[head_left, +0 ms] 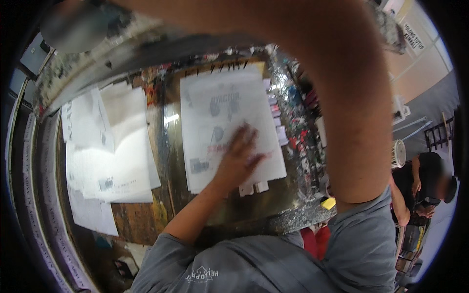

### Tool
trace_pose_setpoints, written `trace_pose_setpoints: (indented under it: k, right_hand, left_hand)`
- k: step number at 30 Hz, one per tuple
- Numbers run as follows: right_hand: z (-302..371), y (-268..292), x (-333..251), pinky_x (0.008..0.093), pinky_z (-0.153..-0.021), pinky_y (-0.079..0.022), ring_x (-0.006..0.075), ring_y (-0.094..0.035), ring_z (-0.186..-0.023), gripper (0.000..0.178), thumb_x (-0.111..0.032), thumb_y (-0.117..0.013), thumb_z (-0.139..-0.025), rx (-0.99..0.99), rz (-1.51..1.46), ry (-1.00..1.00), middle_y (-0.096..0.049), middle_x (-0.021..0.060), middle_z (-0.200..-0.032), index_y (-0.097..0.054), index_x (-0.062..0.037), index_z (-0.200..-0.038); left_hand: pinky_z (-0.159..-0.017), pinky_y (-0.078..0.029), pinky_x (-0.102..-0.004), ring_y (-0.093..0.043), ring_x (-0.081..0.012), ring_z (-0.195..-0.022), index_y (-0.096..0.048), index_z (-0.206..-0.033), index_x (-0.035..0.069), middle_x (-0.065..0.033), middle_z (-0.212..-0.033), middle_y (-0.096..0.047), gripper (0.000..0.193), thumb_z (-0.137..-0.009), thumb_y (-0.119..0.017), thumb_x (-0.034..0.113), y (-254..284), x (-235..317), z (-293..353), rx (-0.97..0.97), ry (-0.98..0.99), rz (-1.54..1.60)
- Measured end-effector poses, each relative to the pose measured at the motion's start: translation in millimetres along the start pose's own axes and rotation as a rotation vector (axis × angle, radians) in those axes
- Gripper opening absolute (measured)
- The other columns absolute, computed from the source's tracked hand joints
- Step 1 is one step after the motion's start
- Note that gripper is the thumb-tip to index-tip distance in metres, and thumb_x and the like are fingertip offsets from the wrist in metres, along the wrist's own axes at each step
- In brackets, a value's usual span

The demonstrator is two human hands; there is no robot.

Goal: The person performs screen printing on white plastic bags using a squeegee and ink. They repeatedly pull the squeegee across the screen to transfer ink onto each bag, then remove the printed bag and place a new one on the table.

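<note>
My left hand [239, 152] lies on a white printed sheet [202, 139], palm down with its fingers spread and nothing held. Faint grey and red print shows through the sheet. It rests on a dark, glossy panel [224, 207] set in a paint-spattered frame [298, 132]. My right arm is raised and bends across the top of the view. Its hand lies beyond the upper edge, so its fingers are hidden.
To the left, overlapping white sheets [117, 168] lie on a stained wooden board [134, 222]. Small white and purple blocks [279, 134] stick out beside the printed sheet. A yellow scrap [328, 203] sits at the right corner. Another person [425, 171] is at the far right.
</note>
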State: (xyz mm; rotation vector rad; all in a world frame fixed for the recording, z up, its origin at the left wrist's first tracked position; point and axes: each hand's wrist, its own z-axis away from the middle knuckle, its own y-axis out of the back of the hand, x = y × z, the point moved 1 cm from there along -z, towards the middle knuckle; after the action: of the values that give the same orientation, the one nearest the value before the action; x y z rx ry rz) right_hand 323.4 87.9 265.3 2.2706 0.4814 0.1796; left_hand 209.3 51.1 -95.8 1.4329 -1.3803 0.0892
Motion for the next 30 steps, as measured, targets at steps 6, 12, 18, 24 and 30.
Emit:
trace_pose_setpoints:
  k: [6,12,18,24,30]
  right_hand:
    - [0,17,-19,0.0529,-0.082,-0.056,0.0427,-0.073,-0.079,0.062,-0.049,-0.052,-0.100,-0.088,-0.012,-0.103,-0.074,0.0269,-0.079,-0.075,0.0052,-0.083]
    - [-24,40,-56,0.0530,-0.083,-0.058,0.0448,-0.073,-0.080,0.064,-0.048,-0.049,-0.101,-0.278,0.013,-0.384,-0.073,0.0297,-0.080,-0.075,0.0069,-0.080]
    - [3,22,-46,0.0539,-0.087,-0.058,0.0466,-0.075,-0.085,0.064,-0.050,-0.051,-0.099,-0.073,0.024,-0.171,-0.074,0.0318,-0.083,-0.072,0.0066,-0.078]
    - [40,1,-45,0.0554,-0.086,-0.052,0.0431,-0.074,-0.084,0.058,-0.049,-0.060,-0.097,-0.065,0.045,-0.138,-0.073,0.0252,-0.080,-0.072,0.0054,-0.115]
    - [225,-68,-54,0.0512,-0.086,-0.052,0.0373,-0.067,-0.100,0.035,-0.043,-0.073,-0.099,-0.480,-0.083,0.132,-0.069,0.0164,-0.106,-0.074,-0.0094,-0.110]
  left_hand:
    - [-0.134,-0.018,-0.0614,-0.033,-0.0458,-0.162,-0.059,-0.156,0.004,-0.0238,-0.171,-0.042,0.064,-0.104,-0.070,0.040,100,-13,90,-0.178,0.351,-0.608]
    - [-0.134,-0.010,-0.0638,-0.025,-0.0474,-0.164,-0.056,-0.161,0.009,-0.0204,-0.176,-0.036,0.078,-0.100,-0.070,0.056,93,-28,123,-0.142,0.195,-0.572]
    - [-0.135,-0.009,-0.0627,-0.021,-0.0484,-0.166,-0.048,-0.166,0.008,-0.0287,-0.175,-0.033,0.091,-0.096,-0.074,0.060,97,-22,120,-0.139,0.245,-0.530]
    - [-0.088,-0.060,-0.0307,-0.070,-0.0197,-0.108,-0.021,-0.174,0.003,-0.0171,-0.146,-0.062,0.103,-0.097,-0.086,0.024,194,11,103,0.662,0.208,0.548]
    - [-0.094,-0.061,-0.0442,-0.072,-0.0306,-0.118,-0.056,-0.158,0.002,-0.0149,-0.132,-0.074,0.103,-0.071,-0.105,0.025,192,31,175,0.369,0.552,0.279]
